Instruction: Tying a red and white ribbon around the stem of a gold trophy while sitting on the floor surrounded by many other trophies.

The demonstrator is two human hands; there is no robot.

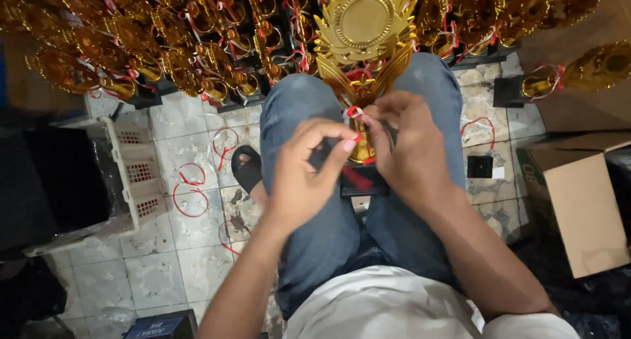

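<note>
Nearest to the camera, a white shirt is filling the bottom edge, w/ blue jeans just above it. The person is sitting, knees apart, and a gold trophy is standing upright btw. the knees, its black base resting on the lap near the thighs.

The left hand is coming in from the lower left; thumb and forefinger are pinching together on a small end of a red-and-white ribbon at the trophy's stem. The right hand is coming from the lower right, fingers curling close at the same spot, touching the ribbon and the stem; it is closed on them, though how exactly the fingertips are gripping is partly hidden. The two hands are almost touching each other in front of the stem.

The trophy's top is a round gold disc w/ leaf-shaped wings around it, pointing away from the camera.

On the tiled floor, loose red ribbon loops are lying to the left of the leg, and one more loop is lying to the right. A foot in a black sandal is showing beside the left knee. Many more gold trophies w/ ribbons are crowding along the top. A white plastic basket is standing at the left, a cardboard box at the right.
</note>
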